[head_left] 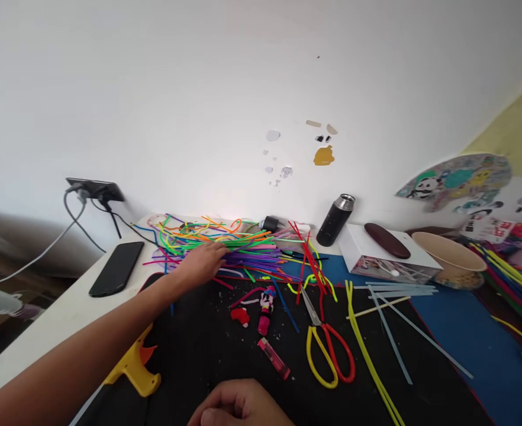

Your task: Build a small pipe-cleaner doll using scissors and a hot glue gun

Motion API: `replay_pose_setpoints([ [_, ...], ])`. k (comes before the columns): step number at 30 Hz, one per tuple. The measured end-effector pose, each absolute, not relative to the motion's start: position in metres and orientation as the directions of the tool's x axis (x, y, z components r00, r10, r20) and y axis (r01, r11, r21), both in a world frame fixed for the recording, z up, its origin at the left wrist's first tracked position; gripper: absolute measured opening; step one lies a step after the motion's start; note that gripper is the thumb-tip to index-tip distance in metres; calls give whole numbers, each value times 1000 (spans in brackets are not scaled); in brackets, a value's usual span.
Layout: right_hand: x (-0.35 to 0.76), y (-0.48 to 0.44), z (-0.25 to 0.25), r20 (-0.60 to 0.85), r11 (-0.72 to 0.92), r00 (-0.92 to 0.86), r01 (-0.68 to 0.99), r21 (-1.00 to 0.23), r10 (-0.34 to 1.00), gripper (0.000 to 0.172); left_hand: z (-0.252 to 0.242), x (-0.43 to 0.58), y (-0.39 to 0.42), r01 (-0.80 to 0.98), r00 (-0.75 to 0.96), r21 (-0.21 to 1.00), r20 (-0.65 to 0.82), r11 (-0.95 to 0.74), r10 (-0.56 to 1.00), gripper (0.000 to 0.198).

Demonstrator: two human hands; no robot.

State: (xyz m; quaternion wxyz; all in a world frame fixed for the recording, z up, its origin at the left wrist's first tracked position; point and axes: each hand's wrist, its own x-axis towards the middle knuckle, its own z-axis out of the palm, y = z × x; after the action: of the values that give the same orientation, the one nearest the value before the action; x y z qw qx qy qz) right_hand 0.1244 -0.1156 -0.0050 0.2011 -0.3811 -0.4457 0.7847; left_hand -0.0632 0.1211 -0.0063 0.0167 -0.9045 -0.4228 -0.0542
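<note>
My left hand (204, 260) reaches across to a heap of coloured pipe cleaners (256, 258) by the wall, its fingers bent together on the strands. How many strands it grips is hidden. At the bottom edge my right hand (241, 405) is curled closed; its inside is partly hidden and cut off by the frame. Between the hands lie a small pipe-cleaner figure (266, 310) in pink, white and black, a red fuzzy piece (240, 318) and a pink lighter (274, 358). Scissors (323, 343) with one yellow and one red handle lie to the right, blades slightly apart.
A yellow glue gun (139, 367) lies under my left forearm, near a black phone (116, 269). Glue sticks (389, 331) and yellow pipe cleaners (365, 349) lie on the right. Behind stand a black flask (335, 220), a white box (387, 254) and a beige bowl (450, 251).
</note>
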Motion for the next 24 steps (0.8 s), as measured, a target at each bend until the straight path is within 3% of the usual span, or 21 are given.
replay_pose_setpoints([
  [4,127,-116,-3,-408,-542,-646,-11,-840,645,71,-9,-65,119,788,596,14,233,-616,768,38],
  [10,133,-122,-4,-407,-514,-639,20,-857,653,55,-31,-67,130,835,550,-26,4,-549,835,56],
  [13,142,-125,-7,-418,-509,-603,24,-861,679,47,-33,-66,138,855,517,-39,-14,-517,856,62],
  [20,181,-121,-3,-401,-506,-490,-98,-857,774,59,-29,-63,138,845,535,-7,-35,-535,844,65],
  [24,221,-119,5,-400,-408,-287,35,-912,870,54,-28,-71,142,854,512,128,-49,-503,857,73],
])
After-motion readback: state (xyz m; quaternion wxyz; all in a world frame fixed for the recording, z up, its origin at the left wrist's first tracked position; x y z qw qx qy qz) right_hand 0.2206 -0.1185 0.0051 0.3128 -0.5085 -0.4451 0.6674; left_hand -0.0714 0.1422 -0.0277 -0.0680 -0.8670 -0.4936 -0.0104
